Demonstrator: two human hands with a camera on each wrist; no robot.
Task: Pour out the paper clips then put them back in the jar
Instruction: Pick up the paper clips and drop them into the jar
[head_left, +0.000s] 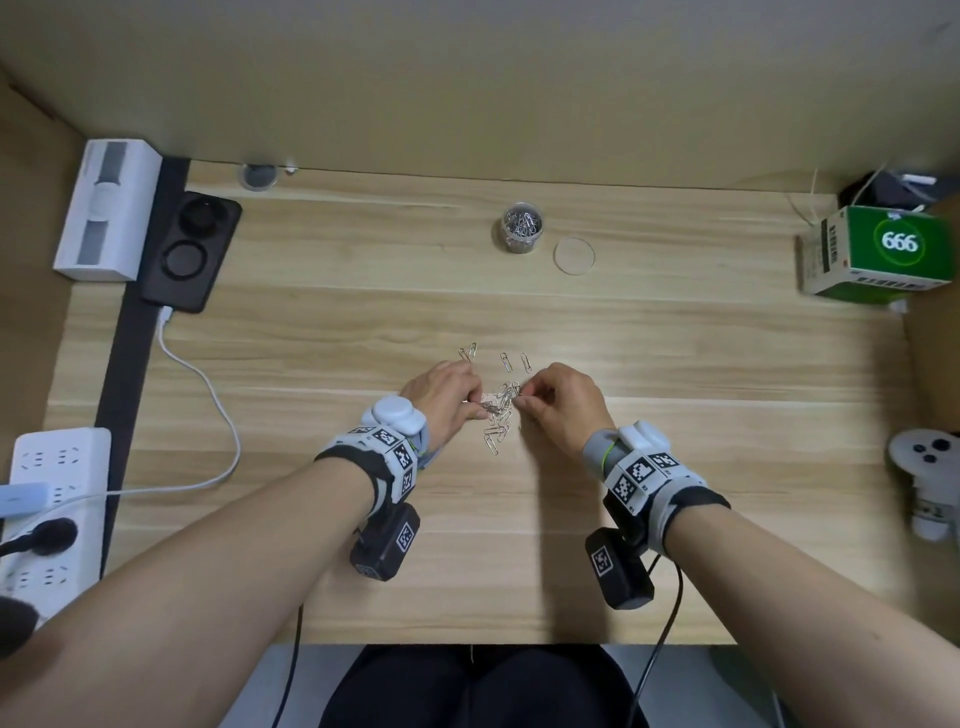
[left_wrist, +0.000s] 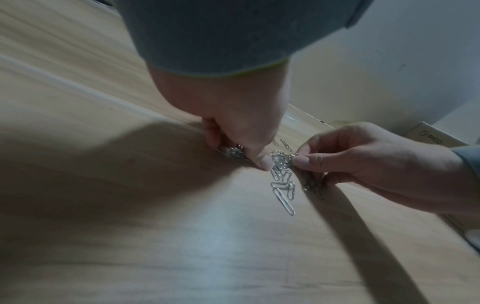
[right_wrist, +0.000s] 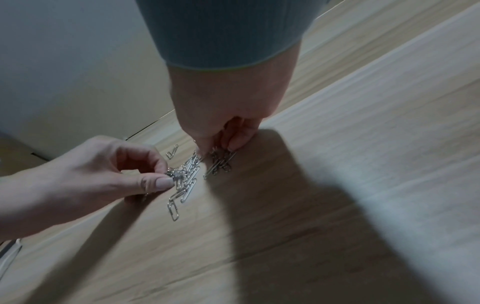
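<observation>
Silver paper clips (head_left: 498, 410) lie in a loose heap on the wooden desk between my two hands. My left hand (head_left: 452, 395) pinches a small bunch of clips (right_wrist: 174, 174) between thumb and fingers at the heap's left side. My right hand (head_left: 558, 402) pinches clips (left_wrist: 291, 159) at the heap's right edge and holds more under its curled fingers (right_wrist: 221, 162). A few single clips (head_left: 470, 353) lie just beyond the hands. The clear jar (head_left: 523, 227) stands upright farther back, open, with several clips inside. Its round clear lid (head_left: 574, 255) lies flat to its right.
A green box (head_left: 878, 254) sits at the back right and a white controller (head_left: 927, 480) at the right edge. A black charging pad (head_left: 189, 252), a white box (head_left: 106, 205), a white cable (head_left: 208, 384) and a power strip (head_left: 52, 499) occupy the left side.
</observation>
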